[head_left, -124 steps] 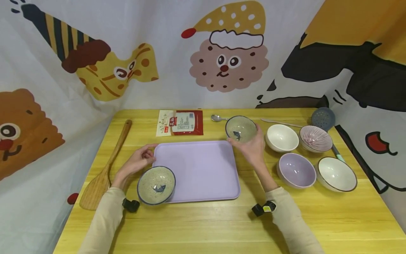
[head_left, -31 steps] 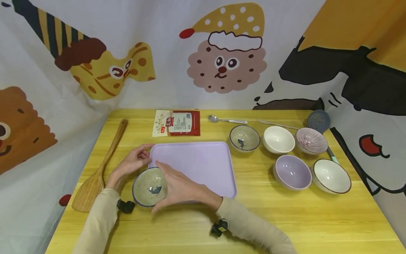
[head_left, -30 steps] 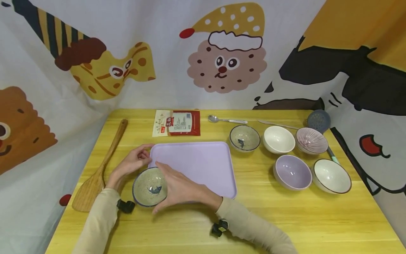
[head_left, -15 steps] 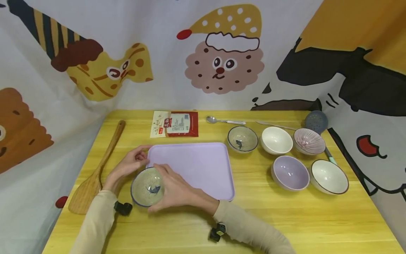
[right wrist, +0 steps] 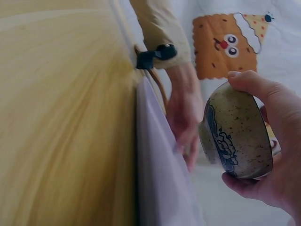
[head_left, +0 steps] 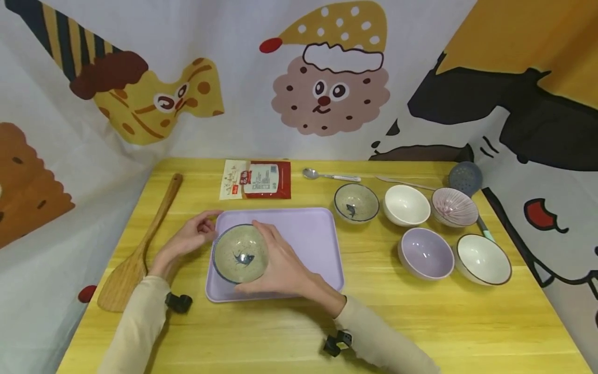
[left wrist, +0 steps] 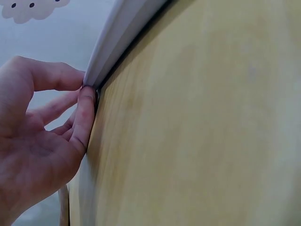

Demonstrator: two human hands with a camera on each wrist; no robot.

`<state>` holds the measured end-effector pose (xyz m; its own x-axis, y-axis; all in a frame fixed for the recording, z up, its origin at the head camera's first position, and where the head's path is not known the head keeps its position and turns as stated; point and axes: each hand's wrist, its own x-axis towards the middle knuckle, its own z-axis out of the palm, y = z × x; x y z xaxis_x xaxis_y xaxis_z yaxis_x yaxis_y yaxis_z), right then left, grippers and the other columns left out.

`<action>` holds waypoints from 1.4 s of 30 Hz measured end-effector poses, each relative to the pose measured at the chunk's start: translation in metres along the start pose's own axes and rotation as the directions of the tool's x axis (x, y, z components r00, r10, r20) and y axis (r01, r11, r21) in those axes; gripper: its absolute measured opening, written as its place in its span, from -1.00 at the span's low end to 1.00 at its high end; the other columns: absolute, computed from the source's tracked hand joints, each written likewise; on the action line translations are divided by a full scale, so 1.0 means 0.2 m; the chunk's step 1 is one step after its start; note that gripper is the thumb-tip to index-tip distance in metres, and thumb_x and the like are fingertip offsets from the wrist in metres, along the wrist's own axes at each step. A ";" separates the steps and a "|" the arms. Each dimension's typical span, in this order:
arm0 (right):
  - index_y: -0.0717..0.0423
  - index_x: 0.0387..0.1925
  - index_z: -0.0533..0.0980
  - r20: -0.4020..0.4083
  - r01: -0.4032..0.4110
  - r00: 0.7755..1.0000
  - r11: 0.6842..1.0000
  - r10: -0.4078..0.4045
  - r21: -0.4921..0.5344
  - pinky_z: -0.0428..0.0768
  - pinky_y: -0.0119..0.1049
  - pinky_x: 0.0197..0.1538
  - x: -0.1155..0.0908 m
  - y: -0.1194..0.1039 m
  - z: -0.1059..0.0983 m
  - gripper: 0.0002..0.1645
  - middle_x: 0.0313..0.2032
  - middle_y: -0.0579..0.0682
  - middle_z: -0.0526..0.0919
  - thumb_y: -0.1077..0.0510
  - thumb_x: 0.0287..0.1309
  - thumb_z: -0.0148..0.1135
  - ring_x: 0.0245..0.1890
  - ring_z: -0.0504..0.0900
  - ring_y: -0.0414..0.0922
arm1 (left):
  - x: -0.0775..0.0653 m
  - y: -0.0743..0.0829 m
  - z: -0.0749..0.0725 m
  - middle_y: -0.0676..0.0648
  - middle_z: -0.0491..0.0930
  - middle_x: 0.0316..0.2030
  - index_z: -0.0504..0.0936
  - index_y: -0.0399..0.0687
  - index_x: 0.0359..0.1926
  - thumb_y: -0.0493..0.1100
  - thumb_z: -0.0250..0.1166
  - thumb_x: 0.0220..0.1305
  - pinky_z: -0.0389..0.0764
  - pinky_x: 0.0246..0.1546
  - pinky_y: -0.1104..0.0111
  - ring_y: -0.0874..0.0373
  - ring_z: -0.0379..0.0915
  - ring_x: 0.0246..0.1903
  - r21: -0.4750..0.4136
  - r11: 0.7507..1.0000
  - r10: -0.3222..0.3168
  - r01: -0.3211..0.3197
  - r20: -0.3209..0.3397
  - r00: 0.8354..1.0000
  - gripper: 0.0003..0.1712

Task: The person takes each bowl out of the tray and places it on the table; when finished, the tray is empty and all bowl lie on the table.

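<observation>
My right hand (head_left: 287,267) grips a speckled beige bowl (head_left: 235,254) with a blue fish inside, thumb and fingers on opposite sides of its rim. In the right wrist view the bowl (right wrist: 240,132) hangs apart from the lilac tray (right wrist: 162,165), blue drawing on its outer wall. From the head, it covers the left part of the tray (head_left: 303,244). My left hand (head_left: 189,239) is at the tray's upper left corner. The left wrist view shows that hand (left wrist: 44,122) pinching the tray's edge (left wrist: 110,47) between thumb and finger.
A wooden spatula (head_left: 137,259) lies left of the tray. Behind are a seasoning packet (head_left: 256,179), a spoon (head_left: 329,175) and a knife (head_left: 404,182). A second fish bowl (head_left: 356,202), several other bowls (head_left: 426,253) and a grey skimmer (head_left: 465,178) stand at the right.
The right hand let go of the other fish bowl behind the tray's right corner and took hold of the left one. In the last half second that bowl moved up and right over the tray.
</observation>
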<state>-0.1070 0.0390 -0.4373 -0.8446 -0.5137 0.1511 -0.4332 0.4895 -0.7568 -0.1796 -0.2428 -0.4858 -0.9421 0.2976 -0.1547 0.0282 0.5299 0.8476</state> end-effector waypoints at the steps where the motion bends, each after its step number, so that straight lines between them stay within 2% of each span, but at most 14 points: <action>1: -0.08 0.59 -0.01 -0.014 -0.011 1.000 1.000 0.011 0.001 0.48 -0.02 0.34 -0.01 0.00 -0.02 0.60 0.43 -0.02 0.26 -0.28 -0.45 0.72 0.35 0.41 -0.09 | 0.00 0.00 0.00 -0.26 0.50 -0.17 0.29 -0.28 0.46 -0.44 0.21 0.21 0.51 -0.28 0.47 0.11 0.40 -0.28 0.001 1.000 0.000 0.000 0.001 1.000 -0.24; 7: 0.00 0.56 0.07 -0.134 -0.040 0.990 0.999 0.040 0.004 0.49 0.06 0.31 -0.06 0.05 -0.14 0.58 0.40 0.00 0.31 -0.21 -0.52 0.76 0.34 0.43 -0.05 | 0.01 0.01 -0.01 -0.24 0.49 -0.17 0.30 -0.27 0.46 -0.39 0.24 0.27 0.49 -0.29 0.47 0.14 0.39 -0.28 0.001 1.000 -0.003 0.003 0.006 1.000 -0.27; 14: 0.00 0.54 0.10 -0.264 -0.069 0.963 0.998 0.063 -0.014 0.44 0.15 0.33 -0.15 0.10 -0.28 0.55 0.38 0.01 0.32 -0.23 -0.51 0.75 0.34 0.41 -0.02 | 0.01 0.01 0.00 -0.22 0.47 -0.16 0.30 -0.24 0.46 -0.36 0.26 0.29 0.48 -0.29 0.46 0.13 0.38 -0.28 -0.003 1.000 -0.018 0.018 0.008 1.000 -0.27; 18: -0.04 0.54 0.09 -0.315 -0.122 0.943 0.992 0.112 -0.013 0.38 0.27 0.34 -0.21 0.13 -0.36 0.53 0.43 0.06 0.28 -0.22 -0.48 0.74 0.38 0.36 0.09 | 0.01 0.01 0.00 -0.20 0.47 -0.18 0.31 -0.24 0.46 -0.36 0.26 0.29 0.48 -0.29 0.46 0.12 0.38 -0.28 0.003 1.000 -0.018 0.018 -0.002 1.000 -0.28; 21: -0.06 0.56 0.08 -0.358 -0.182 0.920 0.983 0.163 -0.021 0.28 0.38 0.36 -0.26 0.16 -0.40 0.54 0.49 0.12 0.22 -0.23 -0.47 0.73 0.46 0.26 0.20 | 0.01 0.01 0.00 -0.20 0.47 -0.18 0.30 -0.24 0.46 -0.36 0.26 0.29 0.48 -0.28 0.46 0.11 0.38 -0.27 0.009 1.000 -0.018 0.018 -0.002 1.000 -0.28; 25: -0.04 0.57 0.06 -0.405 -0.242 0.887 0.970 0.220 -0.002 0.23 0.37 0.39 -0.32 0.19 -0.45 0.55 0.51 0.16 0.18 -0.20 -0.46 0.74 0.48 0.21 0.22 | 0.00 0.01 0.01 -0.19 0.47 -0.17 0.28 -0.24 0.47 -0.35 0.25 0.30 0.48 -0.28 0.45 0.10 0.38 -0.26 0.017 0.999 -0.028 0.028 0.003 1.000 -0.27; 29: 0.01 0.56 0.07 -0.449 -0.291 0.852 0.957 0.269 0.022 0.33 0.29 0.37 -0.37 0.24 -0.48 0.54 0.46 0.16 0.25 -0.13 -0.46 0.76 0.41 0.32 0.19 | 0.00 0.01 0.01 -0.18 0.47 -0.16 0.28 -0.22 0.48 -0.33 0.25 0.31 0.47 -0.28 0.45 0.09 0.37 -0.24 0.020 0.999 -0.025 0.025 -0.001 1.000 -0.27; 34: 0.14 0.51 0.13 -0.517 -0.338 0.806 0.941 0.288 -0.004 0.39 0.28 0.32 -0.42 0.30 -0.49 0.50 0.39 0.20 0.34 -0.10 -0.47 0.77 0.34 0.40 0.20 | -0.01 0.01 0.00 -0.20 0.47 -0.16 0.29 -0.23 0.47 -0.34 0.26 0.31 0.48 -0.27 0.45 0.09 0.37 -0.25 0.030 0.999 -0.023 0.023 -0.005 1.000 -0.28; 37: 0.17 0.50 0.16 -0.550 -0.377 0.778 0.926 0.304 -0.020 0.37 0.29 0.32 -0.46 0.34 -0.49 0.49 0.37 0.21 0.36 -0.11 -0.50 0.78 0.33 0.39 0.21 | -0.01 0.00 0.01 -0.20 0.48 -0.17 0.29 -0.23 0.47 -0.35 0.25 0.30 0.48 -0.27 0.45 0.09 0.38 -0.25 0.038 0.999 -0.030 0.030 -0.007 1.000 -0.28; 42: 0.20 0.51 0.14 -0.564 -0.454 0.737 0.891 0.373 -0.005 0.26 0.34 0.37 -0.51 0.38 -0.50 0.50 0.41 0.27 0.29 -0.10 -0.46 0.77 0.38 0.32 0.25 | 0.00 0.01 0.01 -0.19 0.46 -0.18 0.30 -0.22 0.47 -0.36 0.25 0.28 0.50 -0.26 0.45 0.08 0.38 -0.25 0.020 1.000 -0.022 0.022 -0.006 1.000 -0.27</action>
<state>-0.0852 0.1989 -0.4477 -0.9615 0.2008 0.1878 -0.0039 0.6729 -0.7397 -0.1788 -0.2411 -0.4850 -0.9444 0.2815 -0.1700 0.0145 0.5519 0.8338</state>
